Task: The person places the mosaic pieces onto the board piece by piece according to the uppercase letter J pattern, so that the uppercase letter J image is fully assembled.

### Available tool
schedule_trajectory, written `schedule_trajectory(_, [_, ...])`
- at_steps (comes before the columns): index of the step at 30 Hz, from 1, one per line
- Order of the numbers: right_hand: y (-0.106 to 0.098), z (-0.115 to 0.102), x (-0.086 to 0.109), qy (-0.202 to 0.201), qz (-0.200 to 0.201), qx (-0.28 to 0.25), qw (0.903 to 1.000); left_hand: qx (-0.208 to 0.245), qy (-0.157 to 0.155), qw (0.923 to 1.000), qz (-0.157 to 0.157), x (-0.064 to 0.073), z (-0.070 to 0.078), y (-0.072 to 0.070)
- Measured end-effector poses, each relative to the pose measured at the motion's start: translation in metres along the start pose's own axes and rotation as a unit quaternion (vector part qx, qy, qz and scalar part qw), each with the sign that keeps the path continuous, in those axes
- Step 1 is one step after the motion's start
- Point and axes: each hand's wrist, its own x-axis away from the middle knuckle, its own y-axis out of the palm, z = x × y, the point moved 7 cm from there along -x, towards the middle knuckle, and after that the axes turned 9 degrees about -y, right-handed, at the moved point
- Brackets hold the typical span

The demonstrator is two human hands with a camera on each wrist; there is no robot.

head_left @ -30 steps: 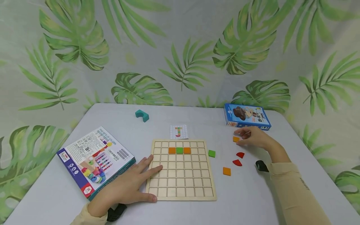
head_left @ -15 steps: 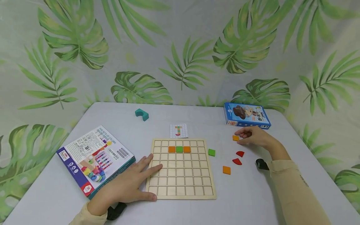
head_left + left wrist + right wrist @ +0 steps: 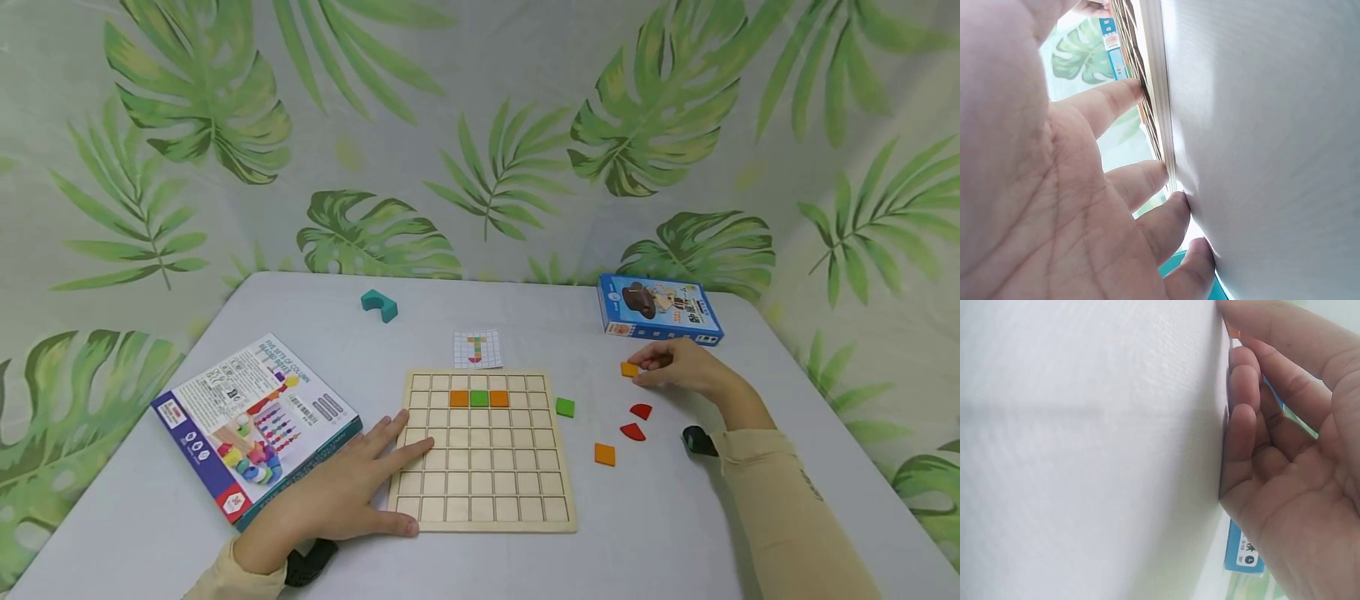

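On the wooden grid board [image 3: 517,483], a green square tile [image 3: 478,398] sits between two orange ones in a row near the far side. My left hand [image 3: 330,487] rests with spread fingers across the board's left edge; the left wrist view shows fingertips [image 3: 1132,92] touching that edge. Off to the right, my right hand [image 3: 686,369] pinches an orange square tile [image 3: 627,369] at table level between thumb and forefinger. In the right wrist view only a sliver of this tile [image 3: 1233,331] shows, and the other fingers curl against the table.
Beside the board lie a green tile [image 3: 565,407], an orange tile [image 3: 604,454] and two red quarter-round pieces [image 3: 633,432]. A pattern card [image 3: 477,349] lies behind it. A blue box [image 3: 660,308], a white-purple box [image 3: 258,425] and a teal block [image 3: 379,306] stand around.
My right hand's fingers have closed in slightly on the orange tile. The left hand and the board stay as they were.
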Motion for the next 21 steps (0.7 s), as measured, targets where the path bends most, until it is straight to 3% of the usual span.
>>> schedule_trajectory(21, [0.005,-0.023,0.0,-0.037,0.005,0.059,0.9976,-0.003,0.004,1.0,0.007,0.0,-0.001,0.0])
